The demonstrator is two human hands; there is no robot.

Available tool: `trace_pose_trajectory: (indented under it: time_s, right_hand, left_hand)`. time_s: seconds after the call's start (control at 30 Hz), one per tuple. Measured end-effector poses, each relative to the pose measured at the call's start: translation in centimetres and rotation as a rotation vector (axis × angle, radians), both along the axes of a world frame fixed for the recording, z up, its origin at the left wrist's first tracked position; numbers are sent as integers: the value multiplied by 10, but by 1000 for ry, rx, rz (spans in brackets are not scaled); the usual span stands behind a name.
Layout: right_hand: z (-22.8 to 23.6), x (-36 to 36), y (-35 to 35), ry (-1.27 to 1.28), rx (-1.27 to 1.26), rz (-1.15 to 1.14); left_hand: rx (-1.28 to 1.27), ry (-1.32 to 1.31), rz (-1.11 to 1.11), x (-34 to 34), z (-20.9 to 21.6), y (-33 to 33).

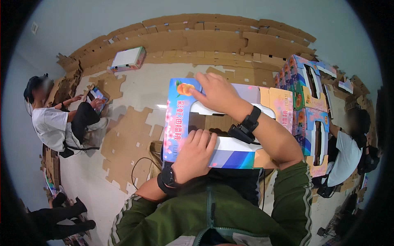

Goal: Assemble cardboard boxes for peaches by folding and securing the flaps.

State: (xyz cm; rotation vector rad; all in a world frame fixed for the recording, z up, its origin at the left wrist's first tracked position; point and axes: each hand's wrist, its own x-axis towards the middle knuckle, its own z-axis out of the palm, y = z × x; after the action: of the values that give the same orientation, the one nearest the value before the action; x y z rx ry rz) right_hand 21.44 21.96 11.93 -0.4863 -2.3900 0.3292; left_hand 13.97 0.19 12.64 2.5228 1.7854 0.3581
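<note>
A printed cardboard fruit carton [176,115] lies in front of me, pink, blue and peach, with a long opening in its top framed by white flaps. My left hand [195,151] bends its fingers over the near left edge of that opening, gripping the panel. My right forearm crosses above the carton, and my right hand [217,92] grips its far left part, thumb on the printed panel and fingers at the far edge. A watch is on my left wrist; a black strapped device [245,126] is on my right wrist.
Assembled cartons [305,110] stand stacked at my right. Another carton [128,58] lies far left, before flat cardboard [197,41] along the wall. Cardboard sheets [127,147] cover floor at left. One person [51,121] sits left with a carton; another [347,151] is at right.
</note>
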Motion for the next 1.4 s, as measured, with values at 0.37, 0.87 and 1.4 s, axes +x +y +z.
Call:
trace_pose_trajectory:
  time_s: [0.37, 0.87, 1.4]
  right_hand:
    - [-1, -2, 1, 16, 9, -8]
    - [77, 132, -24, -616, -58, 96]
    - [13, 161, -69, -292, 116, -198]
  left_hand:
    - [-10, -44, 11, -1, -4, 0]
    - [-26, -60, -9, -2, -1, 8]
    - [-21, -44, -10, -51, 9, 68]
